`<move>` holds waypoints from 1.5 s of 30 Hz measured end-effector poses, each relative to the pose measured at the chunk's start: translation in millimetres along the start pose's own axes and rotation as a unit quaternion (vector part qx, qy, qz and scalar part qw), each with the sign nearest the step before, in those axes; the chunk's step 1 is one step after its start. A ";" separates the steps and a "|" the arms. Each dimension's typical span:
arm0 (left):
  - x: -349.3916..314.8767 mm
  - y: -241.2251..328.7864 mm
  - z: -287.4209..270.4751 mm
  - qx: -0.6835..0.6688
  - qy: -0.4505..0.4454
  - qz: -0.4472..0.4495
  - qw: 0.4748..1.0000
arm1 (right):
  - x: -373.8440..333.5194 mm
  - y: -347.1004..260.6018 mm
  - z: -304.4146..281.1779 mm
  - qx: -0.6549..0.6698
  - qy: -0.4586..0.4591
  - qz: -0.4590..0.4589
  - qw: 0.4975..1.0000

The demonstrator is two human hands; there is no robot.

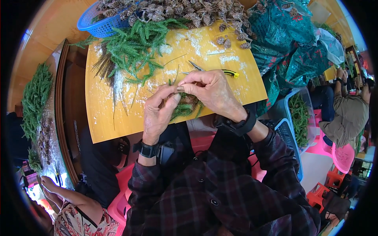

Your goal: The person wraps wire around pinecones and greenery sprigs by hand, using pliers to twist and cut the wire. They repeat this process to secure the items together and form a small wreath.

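My left hand (159,108) and my right hand (215,93) meet over the near part of the yellow table, fingertips pinched together. A green artificial pine sprig (182,110) hangs at my left fingers, with a brown pine cone (191,101) beside it, partly under my right hand. What my right thumb and forefinger pinch is too small to make out. Just beyond my hands lie pliers (229,73) with yellow-and-black handles, partly covered by my right hand. Thin dark stems and white flakes are scattered on the table (106,128).
Green sprigs (138,51) lie at the far left by a blue basket (103,27). Pine cones (189,11) are heaped along the back. Green plastic bags (283,47) and a tub of sprigs (300,118) stand right. Other people sit at lower left and far right.
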State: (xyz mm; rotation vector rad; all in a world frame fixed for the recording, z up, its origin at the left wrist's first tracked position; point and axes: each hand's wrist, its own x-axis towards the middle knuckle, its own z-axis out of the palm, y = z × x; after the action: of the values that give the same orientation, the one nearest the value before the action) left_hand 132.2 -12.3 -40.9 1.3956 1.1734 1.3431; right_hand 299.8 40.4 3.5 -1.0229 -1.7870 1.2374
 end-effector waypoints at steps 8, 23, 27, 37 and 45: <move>5.7 13.1 15.1 0.132 0.071 0.074 0.986 | 0.6 1.8 13.1 0.080 0.072 -0.010 0.994; 10.4 18.6 5.2 0.125 -0.043 0.050 0.990 | 2.3 -1.6 -11.6 0.113 -0.054 0.073 0.989; 11.0 20.8 1.8 0.117 -0.098 0.060 0.987 | 4.9 2.7 -16.7 0.118 -0.096 0.067 0.986; 9.5 22.4 5.0 0.116 -0.078 0.047 0.989 | 4.9 -3.3 -4.9 0.047 -0.038 0.011 0.998; 7.9 18.4 4.6 0.070 -0.049 0.029 0.996 | 5.4 -7.3 -11.9 0.142 -0.064 0.068 0.986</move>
State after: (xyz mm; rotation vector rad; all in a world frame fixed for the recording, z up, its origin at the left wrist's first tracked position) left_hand 137.9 -8.1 -21.6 1.5884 1.1875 1.2377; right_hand 306.5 48.2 14.4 -0.9293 -1.5953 1.6211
